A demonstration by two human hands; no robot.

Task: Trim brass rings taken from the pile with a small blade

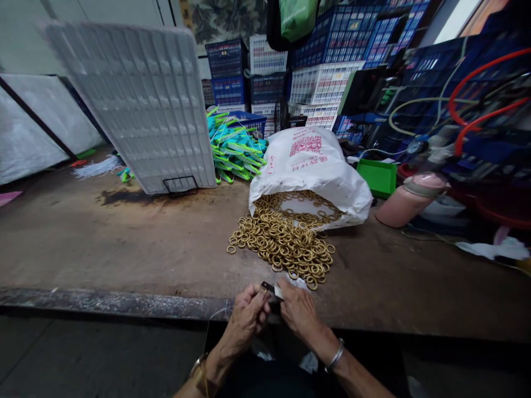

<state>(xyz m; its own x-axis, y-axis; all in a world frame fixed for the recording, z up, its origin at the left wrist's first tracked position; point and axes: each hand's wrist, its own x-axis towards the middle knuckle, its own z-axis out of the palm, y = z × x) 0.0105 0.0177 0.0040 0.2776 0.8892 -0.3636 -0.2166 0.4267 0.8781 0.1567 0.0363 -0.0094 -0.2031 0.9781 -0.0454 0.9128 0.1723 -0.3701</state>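
Just over the table's front edge, my left hand is closed in a pinch; what sits between its fingertips is too small to make out. My right hand is wrapped round a small tool with a flat black end and a white part, whose exact kind I cannot tell. The tool's black end points left and meets the left fingertips. Right beyond both hands lies a heap of gold-coloured rings. More rings spill from the mouth of a white woven sack with red print, lying on its side.
The brown tabletop ends just before me. A ribbed white plastic panel stands at left, beside a pile of green and teal plastic pieces. A green tray, a pink bottle and red hoses are at right. Stacked crates stand behind.
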